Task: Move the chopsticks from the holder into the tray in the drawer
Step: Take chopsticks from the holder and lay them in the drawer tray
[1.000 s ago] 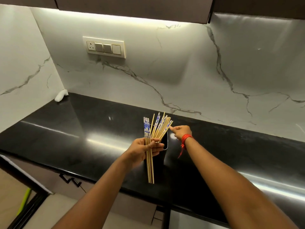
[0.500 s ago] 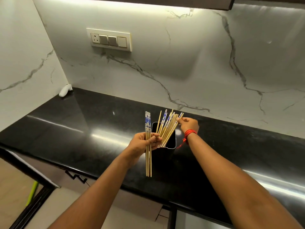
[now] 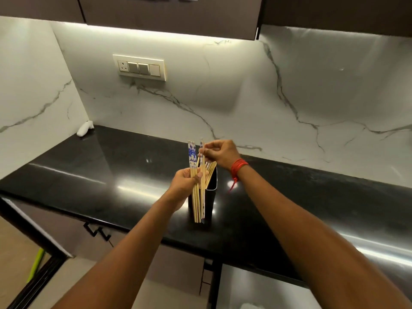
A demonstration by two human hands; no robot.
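Note:
A black square holder (image 3: 213,182) stands on the black countertop (image 3: 89,179), with several wooden chopsticks (image 3: 211,169) leaning in it. My left hand (image 3: 184,182) is shut on a small upright bundle of chopsticks (image 3: 196,201) with blue-patterned tops, just in front of the holder. My right hand (image 3: 219,153), with a red thread at the wrist, pinches the top of one chopstick (image 3: 202,190) lifted clear of the holder beside the bundle. The drawer and its tray are not visible.
A white object (image 3: 84,128) lies in the back left corner of the counter. A switch panel (image 3: 140,68) sits on the marble wall. Dark cabinets hang overhead. Drawer handles (image 3: 97,231) show below the counter's front edge.
My right hand went from reaching into the holder to lifting one chopstick up and left toward the bundle. The left hand kept its bundle steady.

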